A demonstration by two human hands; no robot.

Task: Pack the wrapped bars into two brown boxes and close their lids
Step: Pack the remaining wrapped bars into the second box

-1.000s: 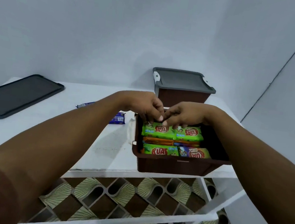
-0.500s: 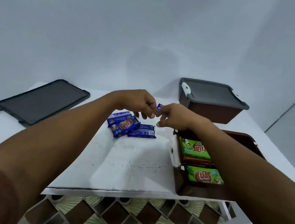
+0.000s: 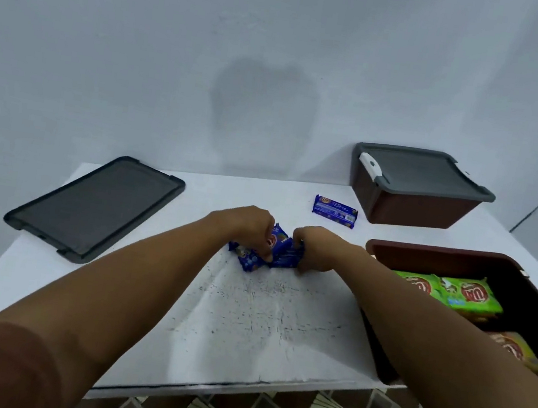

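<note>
On a white table [image 3: 261, 323], a loose lid [image 3: 94, 207] lies far left of the open box [image 3: 444, 252], which holds green bars [image 3: 462, 295]. The closed box [image 3: 415, 207] stands just behind it. Left of the open box, the left hand [image 3: 244, 224] and right hand [image 3: 316, 250] curl tight around a heap of blue bars [image 3: 280, 250]. Bunched so loosely, a slick wrapper may slip free on the carry. The lone bar [image 3: 335, 211], behind and left of the open box, risks being missed.
</note>
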